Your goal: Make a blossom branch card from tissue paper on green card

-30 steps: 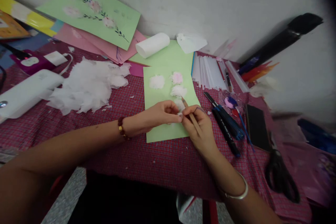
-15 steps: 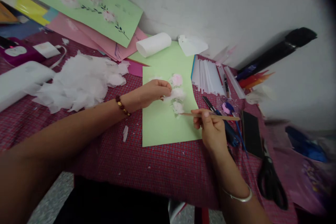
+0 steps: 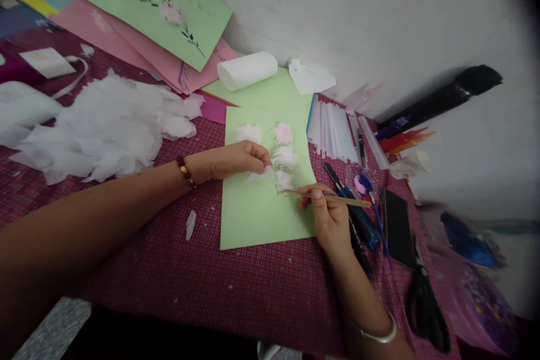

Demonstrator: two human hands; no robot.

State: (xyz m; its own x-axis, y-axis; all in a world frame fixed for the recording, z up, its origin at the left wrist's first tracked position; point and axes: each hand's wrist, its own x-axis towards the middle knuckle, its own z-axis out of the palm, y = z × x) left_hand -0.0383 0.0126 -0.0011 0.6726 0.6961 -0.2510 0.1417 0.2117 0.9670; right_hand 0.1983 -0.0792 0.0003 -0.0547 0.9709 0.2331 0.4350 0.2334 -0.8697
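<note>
A light green paper sheet [image 3: 257,214] lies on the red checked tablecloth [image 3: 177,270]. Several fluffy white and pink tissue tufts [image 3: 283,156] sit on its upper part. My left hand [image 3: 238,158] rests on the sheet with its fingers curled, pinching a small white tissue piece [image 3: 261,173] beside the tufts. My right hand [image 3: 328,215] is closed on a thin wooden stick [image 3: 327,197], held nearly level. The stick's left tip touches the lowest tuft [image 3: 282,181].
A heap of white tissue scraps [image 3: 101,124] lies at the left. A white roll [image 3: 247,70], coloured papers [image 3: 139,11] and white strips [image 3: 333,121] sit at the back. Pens [image 3: 356,216], a black card [image 3: 396,228] and scissors [image 3: 424,304] lie at the right.
My left hand has drawn back a little, down and left of the tufts. My right hand with the stick has moved left, bringing the tip onto the lowest tuft. The camera has tilted.
</note>
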